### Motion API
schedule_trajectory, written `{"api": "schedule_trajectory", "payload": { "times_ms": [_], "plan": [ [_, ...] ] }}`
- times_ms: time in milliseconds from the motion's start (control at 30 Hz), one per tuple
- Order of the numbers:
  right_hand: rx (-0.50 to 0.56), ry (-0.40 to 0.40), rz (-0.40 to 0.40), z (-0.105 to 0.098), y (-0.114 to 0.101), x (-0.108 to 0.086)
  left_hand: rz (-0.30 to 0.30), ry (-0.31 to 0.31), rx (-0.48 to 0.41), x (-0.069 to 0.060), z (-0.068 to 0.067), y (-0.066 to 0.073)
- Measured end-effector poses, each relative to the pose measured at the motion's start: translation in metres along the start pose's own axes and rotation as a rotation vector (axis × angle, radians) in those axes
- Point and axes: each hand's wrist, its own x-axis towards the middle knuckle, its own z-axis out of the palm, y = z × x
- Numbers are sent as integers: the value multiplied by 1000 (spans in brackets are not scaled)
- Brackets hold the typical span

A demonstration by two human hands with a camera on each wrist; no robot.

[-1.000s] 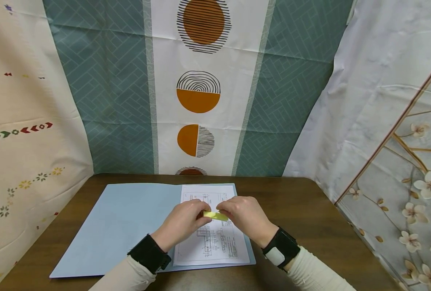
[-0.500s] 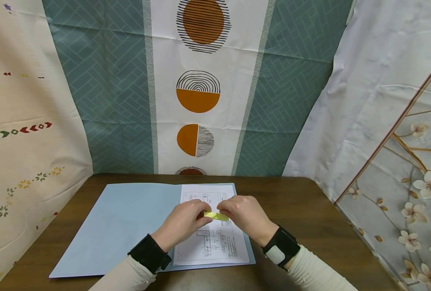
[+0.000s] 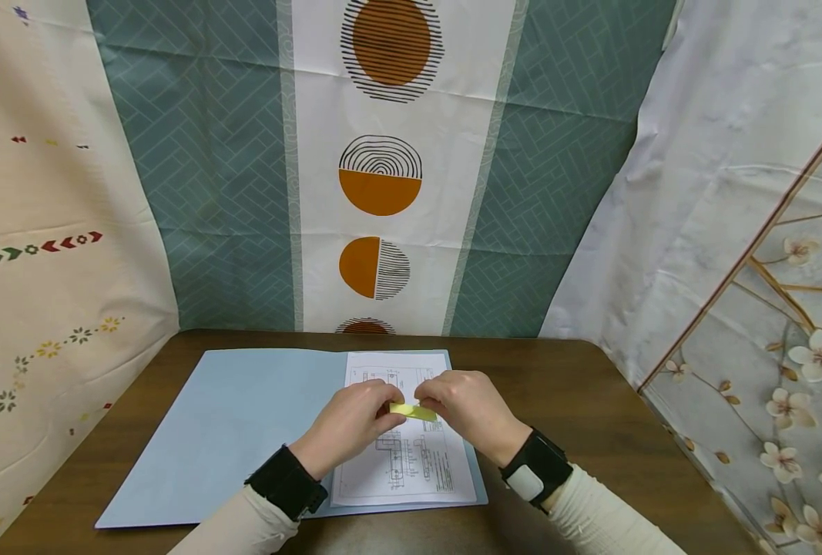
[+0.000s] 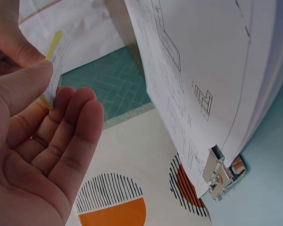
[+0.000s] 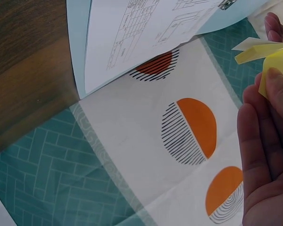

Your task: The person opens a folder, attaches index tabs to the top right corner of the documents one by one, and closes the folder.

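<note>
Yellow sticky-note pad (image 3: pixel 414 412): left hand (image 3: pixel 355 416) pinches nine-o'clock end, right hand (image 3: pixel 469 405) a strip (image 5: pixel 274 62) at three; apparent peeling next needs clean separation.

Behind my bare left hand (image 3: pixel 350 422) and right hand (image 3: pixel 476 415) I wear a wide black left band (image 3: pixel 284 484) and a black right band (image 3: pixel 539 462), its pale patch (image 3: pixel 525 487) squarish with rounded corners, plus a creased off-white left sleeve (image 3: pixel 240 526) and a matching, finely wrinkled right sleeve (image 3: pixel 605 516).
</note>
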Motion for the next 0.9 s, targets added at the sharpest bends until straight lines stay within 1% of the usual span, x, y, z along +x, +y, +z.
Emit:
{"api": "schedule_trajectory", "payload": {
  "times_ms": [267, 467, 700, 900],
  "plan": [
    [-23, 12, -22, -1, 1, 0, -2, -5, 3, 0, 1, 0],
    [-16, 28, -41, 1, 3, 0, -4, -8, 3, 1, 1, 0],
    [16, 43, -18, 1, 2, 2, 3, -13, -8, 0, 2, 0],
    [41, 59, -14, 0, 2, 2, 16, -10, -8, 0, 4, -1]
  ]
}}
